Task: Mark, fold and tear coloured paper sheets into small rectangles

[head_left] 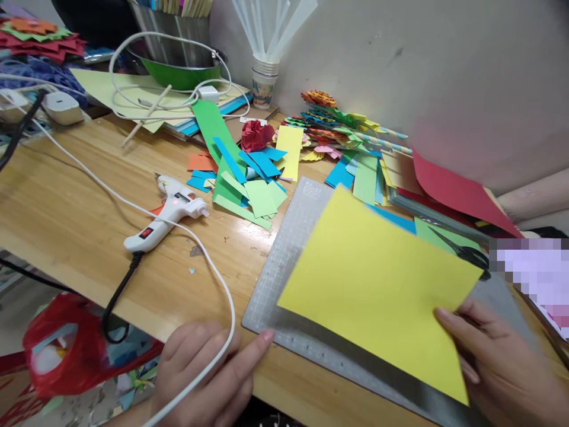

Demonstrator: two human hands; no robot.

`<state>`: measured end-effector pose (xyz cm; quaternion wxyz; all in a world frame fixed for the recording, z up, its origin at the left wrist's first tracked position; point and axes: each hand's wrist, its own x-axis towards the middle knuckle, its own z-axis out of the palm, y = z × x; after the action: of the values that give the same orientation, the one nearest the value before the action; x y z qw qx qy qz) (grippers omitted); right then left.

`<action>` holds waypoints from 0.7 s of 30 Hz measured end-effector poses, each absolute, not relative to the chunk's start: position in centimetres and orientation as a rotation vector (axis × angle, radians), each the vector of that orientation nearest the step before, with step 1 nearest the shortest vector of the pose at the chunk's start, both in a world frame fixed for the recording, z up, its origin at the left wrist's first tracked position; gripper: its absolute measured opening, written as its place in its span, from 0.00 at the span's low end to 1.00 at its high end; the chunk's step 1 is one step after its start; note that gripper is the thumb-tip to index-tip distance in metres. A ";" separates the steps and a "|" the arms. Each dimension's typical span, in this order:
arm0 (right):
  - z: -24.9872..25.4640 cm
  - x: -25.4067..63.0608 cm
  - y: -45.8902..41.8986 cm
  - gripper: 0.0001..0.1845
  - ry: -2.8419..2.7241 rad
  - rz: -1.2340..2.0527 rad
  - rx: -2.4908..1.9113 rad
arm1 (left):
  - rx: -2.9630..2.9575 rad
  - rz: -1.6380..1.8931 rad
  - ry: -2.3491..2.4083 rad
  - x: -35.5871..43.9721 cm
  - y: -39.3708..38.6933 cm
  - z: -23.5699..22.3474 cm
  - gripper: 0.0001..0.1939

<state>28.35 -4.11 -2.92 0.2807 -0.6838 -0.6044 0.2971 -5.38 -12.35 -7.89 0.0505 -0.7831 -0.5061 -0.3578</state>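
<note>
our left hand (207, 367) shows its back, index finger (249, 357) stretched out rightward, other fingers (191, 350) curled, palm hidden; our right hand (500, 359) pinches, thumb (453, 323) uppermost, fingertips partly hidden beneath.

We can't see the middle of the gray mat (275, 276) behind the yellow paper (377, 284), and the straws (291, 26) get cut off on top.

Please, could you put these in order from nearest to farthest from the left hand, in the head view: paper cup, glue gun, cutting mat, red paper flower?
1. Cutting mat: right beside the left hand.
2. Glue gun: ahead, slightly left.
3. Red paper flower: farther ahead, slightly right.
4. Paper cup: farthest, behind the flower.
</note>
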 end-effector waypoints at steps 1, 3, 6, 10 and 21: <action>-2.9 27.9 -4.2 0.16 -1.564 0.877 -1.876 | -2.400 -1.070 -1.553 -5.4 -12.5 -7.9 0.18; -3.3 27.4 -4.1 0.18 -1.364 1.072 -1.977 | -2.404 -1.043 -1.563 -5.5 -12.6 -7.9 0.18; -3.9 27.0 -3.8 0.21 -1.284 1.127 -2.042 | -2.380 -1.000 -1.564 -5.4 -12.4 -7.5 0.19; -3.6 26.8 -3.9 0.22 -1.391 1.061 -2.084 | -2.362 -0.896 -1.632 -5.0 -12.0 -7.1 0.20; -5.3 28.9 -4.6 0.22 -1.455 1.131 -2.103 | -2.277 -0.955 -1.689 -4.8 -12.3 -7.9 0.18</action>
<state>28.92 -4.65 -5.28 0.1715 -0.7409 -0.5127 0.3984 -4.80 -12.33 -7.88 0.0751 -0.7589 -0.5632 -0.3183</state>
